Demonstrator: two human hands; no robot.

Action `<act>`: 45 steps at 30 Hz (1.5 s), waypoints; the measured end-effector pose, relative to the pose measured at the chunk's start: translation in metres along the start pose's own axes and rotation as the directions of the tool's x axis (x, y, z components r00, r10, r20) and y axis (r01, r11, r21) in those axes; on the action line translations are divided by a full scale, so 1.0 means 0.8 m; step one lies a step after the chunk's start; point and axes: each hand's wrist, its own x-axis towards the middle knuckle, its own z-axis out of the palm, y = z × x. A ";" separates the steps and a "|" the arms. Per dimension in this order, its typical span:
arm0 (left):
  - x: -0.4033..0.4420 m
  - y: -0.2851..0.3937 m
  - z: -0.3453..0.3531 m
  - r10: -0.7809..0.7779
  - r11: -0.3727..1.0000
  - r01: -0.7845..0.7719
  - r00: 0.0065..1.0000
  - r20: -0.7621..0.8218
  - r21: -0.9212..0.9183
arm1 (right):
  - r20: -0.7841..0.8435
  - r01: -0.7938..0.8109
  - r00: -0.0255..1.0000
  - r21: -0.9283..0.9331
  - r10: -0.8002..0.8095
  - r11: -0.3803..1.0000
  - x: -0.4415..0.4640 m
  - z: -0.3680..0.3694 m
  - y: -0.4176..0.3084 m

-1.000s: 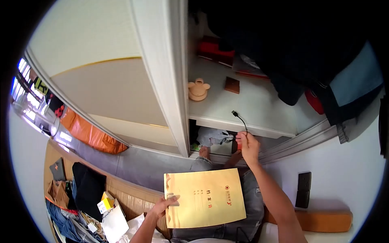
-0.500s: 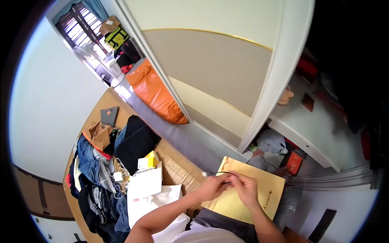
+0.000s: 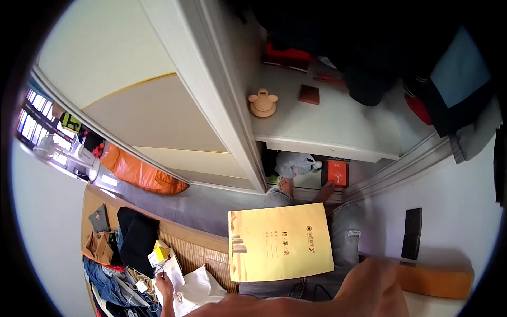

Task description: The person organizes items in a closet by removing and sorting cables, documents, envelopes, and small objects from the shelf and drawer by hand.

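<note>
My left hand (image 3: 165, 285) is at the lower left over the white papers (image 3: 174, 267), beside the yellow and white box (image 3: 159, 252). Its fingers are closed on what looks like a thin dark cord (image 3: 158, 270). A bent bare arm (image 3: 364, 285) crosses the bottom of the view; my right hand itself is out of sight. Across my lap lies a yellow paper document envelope (image 3: 280, 243) with dark printing, touched by neither hand. A black loop (image 3: 321, 290) shows just below the envelope.
Clothes (image 3: 108, 277), white cables (image 3: 141, 286) and black folded fabric (image 3: 138, 238) cover the mat-topped bed (image 3: 190, 251). An open wardrobe shelf (image 3: 322, 124) holds a bear-shaped item (image 3: 263, 103) and brown wallet (image 3: 309, 94). Below are a plastic bag (image 3: 293, 165) and red box (image 3: 337, 173).
My hands have parted above the envelope. The left has gone to the papers on the bed; the right has left the view. My view has turned right, toward the wardrobe.
</note>
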 end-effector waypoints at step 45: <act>-0.164 0.507 0.026 0.825 0.382 0.523 0.179 0.536 -0.762 | -0.968 -0.438 0.099 -0.251 -0.231 0.863 -0.131 -0.469 0.081</act>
